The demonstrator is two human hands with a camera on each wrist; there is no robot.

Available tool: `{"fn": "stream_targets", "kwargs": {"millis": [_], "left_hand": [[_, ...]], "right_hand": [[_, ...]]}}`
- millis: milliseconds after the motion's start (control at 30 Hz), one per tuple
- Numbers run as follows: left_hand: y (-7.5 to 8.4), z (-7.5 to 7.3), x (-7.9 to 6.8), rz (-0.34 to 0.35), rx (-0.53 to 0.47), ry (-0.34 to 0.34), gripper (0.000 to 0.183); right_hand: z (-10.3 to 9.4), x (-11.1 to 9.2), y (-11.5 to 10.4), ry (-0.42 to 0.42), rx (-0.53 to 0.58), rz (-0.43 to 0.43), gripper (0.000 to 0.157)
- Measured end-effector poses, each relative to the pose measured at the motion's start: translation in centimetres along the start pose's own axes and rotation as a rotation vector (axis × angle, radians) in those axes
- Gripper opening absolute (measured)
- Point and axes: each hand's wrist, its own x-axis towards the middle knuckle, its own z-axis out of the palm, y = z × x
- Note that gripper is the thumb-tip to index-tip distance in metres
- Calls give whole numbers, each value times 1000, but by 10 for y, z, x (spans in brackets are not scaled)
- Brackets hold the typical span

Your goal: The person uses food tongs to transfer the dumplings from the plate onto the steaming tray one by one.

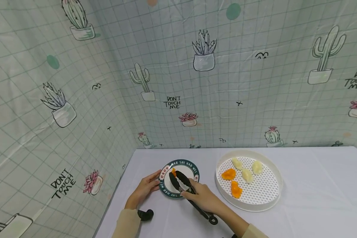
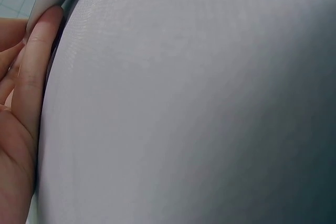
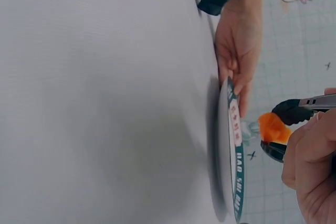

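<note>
At the left, my left hand (image 1: 145, 187) pinches the rim of a white plate (image 1: 187, 170) with a green lettered border. A fingertip (image 2: 50, 19) reaches under the rim in the left wrist view. My right hand (image 1: 203, 197) grips black kitchen tongs (image 1: 196, 206). Between the tong tips is an orange piece of food (image 3: 274, 128), held above the plate in the right wrist view. In the head view the tongs cover most of that piece. The tongs' ring end points toward the front right.
Right of the plate stands a round white perforated tray (image 1: 266, 188). It holds two orange pieces (image 1: 236, 189) and several pale yellow pieces (image 1: 247, 175). A white cloth (image 1: 321, 185) covers the table; a cactus-print curtain (image 1: 226, 89) hangs behind and at the left.
</note>
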Motion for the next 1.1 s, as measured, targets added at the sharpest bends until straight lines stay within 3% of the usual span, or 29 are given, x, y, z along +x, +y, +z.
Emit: {"fn": "stream_targets", "kwargs": {"millis": [300,800,1100], "left_hand": [[-1,1,0,8,0,17,54],[2,2,0,2,-1,21,52],[0,3,1,-5,-9,23,53]], "right_hand": [[-16,-28,0,32,-11,54,80],[-48,-76,5,113,0,107,78],[-63,-97,13,116,6,165,79]]}}
